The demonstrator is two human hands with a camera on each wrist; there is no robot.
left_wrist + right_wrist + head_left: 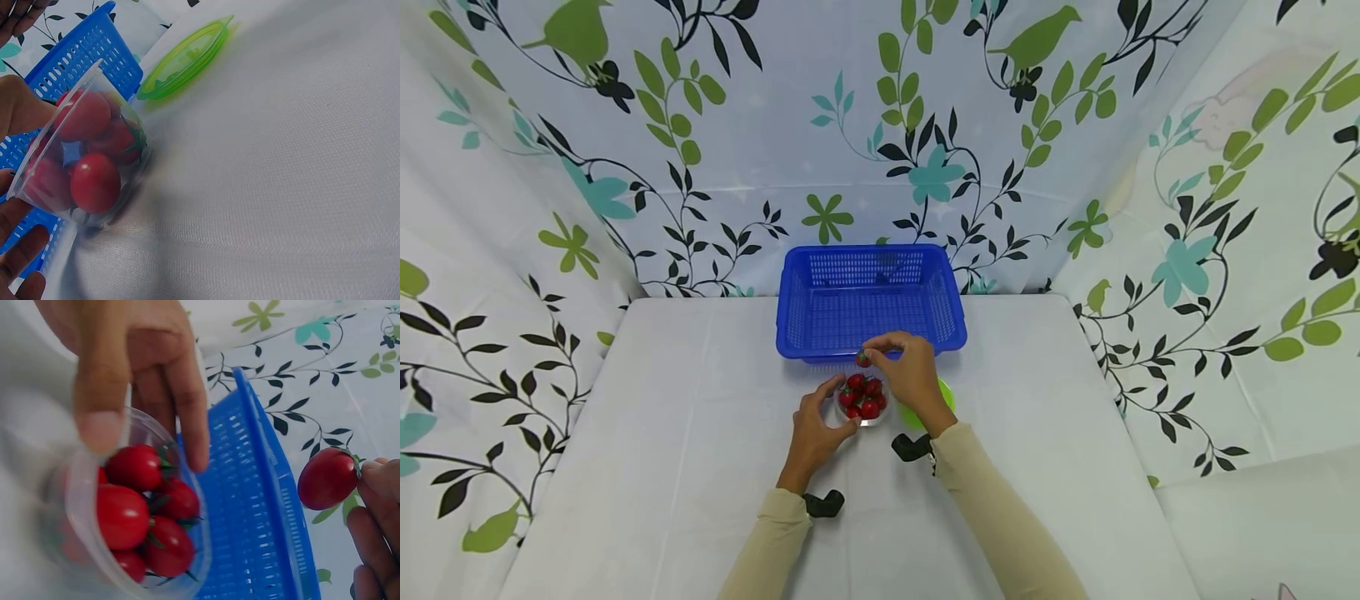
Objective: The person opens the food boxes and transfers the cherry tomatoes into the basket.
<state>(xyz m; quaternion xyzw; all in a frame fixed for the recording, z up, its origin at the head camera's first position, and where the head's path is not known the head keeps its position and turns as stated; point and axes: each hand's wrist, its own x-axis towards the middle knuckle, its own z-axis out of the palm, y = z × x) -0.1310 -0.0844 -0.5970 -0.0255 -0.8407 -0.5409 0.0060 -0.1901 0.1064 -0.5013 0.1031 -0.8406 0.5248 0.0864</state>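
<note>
A clear plastic tub [87, 215] filled with several red cherry tomatoes [123, 515] stands on the white table. My left hand [817, 429] grips the tub's rim, thumb on the near side and fingers around the far left. Between thumb and fingertips, my right hand [913, 375] pinches a single cherry tomato [328, 479] by its green stem end. That tomato hangs above the front rim of the blue basket [871, 308], just beyond the tub. Inside the basket, no tomatoes show in the head view.
A light-green lid [187, 59] lies on the table to the right of the tub, partly hidden under my right hand in the head view. The basket stands at the table's back edge, against a leaf-patterned curtain [850, 125]. White cloth covers the table [700, 467].
</note>
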